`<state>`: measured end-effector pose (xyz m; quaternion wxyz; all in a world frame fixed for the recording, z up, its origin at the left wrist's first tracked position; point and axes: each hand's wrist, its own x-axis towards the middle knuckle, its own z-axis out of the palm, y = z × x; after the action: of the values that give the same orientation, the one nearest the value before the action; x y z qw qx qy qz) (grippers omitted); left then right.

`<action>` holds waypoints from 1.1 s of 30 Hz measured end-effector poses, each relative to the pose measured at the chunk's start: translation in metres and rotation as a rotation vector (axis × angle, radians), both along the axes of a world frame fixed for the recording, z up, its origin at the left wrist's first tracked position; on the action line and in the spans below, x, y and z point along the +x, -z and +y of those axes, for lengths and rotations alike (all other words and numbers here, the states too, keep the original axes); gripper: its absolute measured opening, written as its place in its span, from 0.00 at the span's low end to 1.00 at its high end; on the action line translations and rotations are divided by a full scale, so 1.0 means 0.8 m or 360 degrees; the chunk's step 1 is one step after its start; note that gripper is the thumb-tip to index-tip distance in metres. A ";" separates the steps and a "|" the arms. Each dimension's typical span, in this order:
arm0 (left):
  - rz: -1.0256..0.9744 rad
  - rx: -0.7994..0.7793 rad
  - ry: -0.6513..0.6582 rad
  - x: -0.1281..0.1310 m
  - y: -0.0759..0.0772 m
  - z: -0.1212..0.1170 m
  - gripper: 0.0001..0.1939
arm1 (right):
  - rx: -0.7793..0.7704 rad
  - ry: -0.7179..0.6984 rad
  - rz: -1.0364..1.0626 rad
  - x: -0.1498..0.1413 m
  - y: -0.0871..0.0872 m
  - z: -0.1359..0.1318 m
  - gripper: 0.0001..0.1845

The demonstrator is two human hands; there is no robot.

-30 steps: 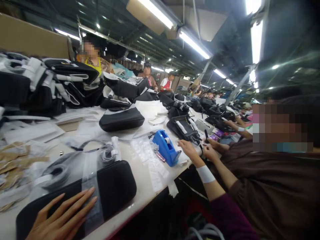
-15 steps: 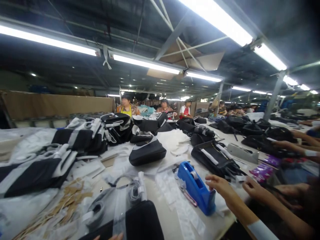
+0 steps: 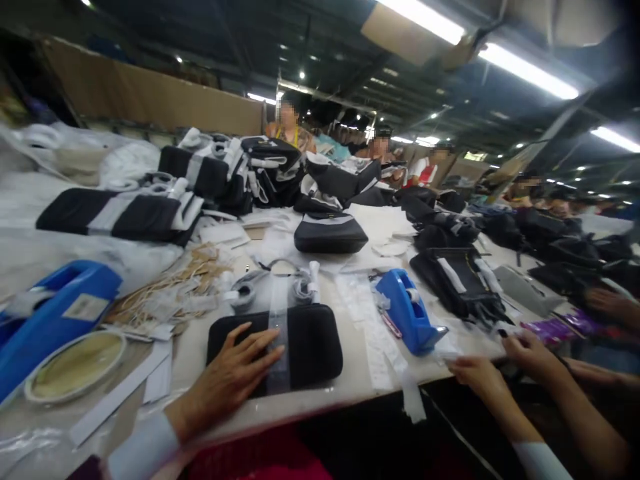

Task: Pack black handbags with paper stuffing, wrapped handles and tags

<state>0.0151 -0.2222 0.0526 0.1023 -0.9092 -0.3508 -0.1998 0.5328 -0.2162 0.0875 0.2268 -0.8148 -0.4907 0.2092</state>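
My left hand (image 3: 235,370) lies flat and open on a black padded bag (image 3: 317,347), fingers spread, fingertips on the clear strip (image 3: 278,340) across its middle. Grey rolled straps (image 3: 245,293) sit at the bag's far side. Near the table's front edge, my right hand (image 3: 477,379) has its fingers pinched together; what they hold, if anything, I cannot make out. Just left of it stands a blue tape dispenser (image 3: 405,310). A pink-handled cutter (image 3: 391,323) lies against the dispenser.
Another blue tape dispenser (image 3: 55,320) and a round-rimmed yellowish piece (image 3: 77,370) are at left. Wrapped black bags (image 3: 130,210) pile up behind. A black bag (image 3: 330,233) sits mid-table. A co-worker's hand (image 3: 533,353) is close to my right hand. Several people work beyond.
The view has tilted down and swung left. My left hand, earlier only fingertips at the bottom edge, now shows fully. My right hand has left the dispenser's end and its fingers have closed.
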 end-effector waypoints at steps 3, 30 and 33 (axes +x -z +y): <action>-0.0046 -0.0116 0.0007 0.001 0.004 -0.002 0.23 | 0.0142 -0.0509 -0.0516 -0.059 -0.047 0.001 0.07; -0.0170 -0.0150 -0.0095 0.001 0.007 -0.002 0.21 | 0.0417 -0.3006 -0.1443 -0.462 -0.077 0.152 0.10; -0.0144 -0.0157 -0.0103 0.002 0.006 -0.003 0.21 | 0.0452 -0.2980 -0.1427 -0.463 -0.074 0.151 0.10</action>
<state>0.0169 -0.2242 0.0481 0.0477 -0.8913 -0.3938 -0.2197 0.1627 -0.0951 0.1466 -0.1350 -0.0780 -0.9846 -0.0795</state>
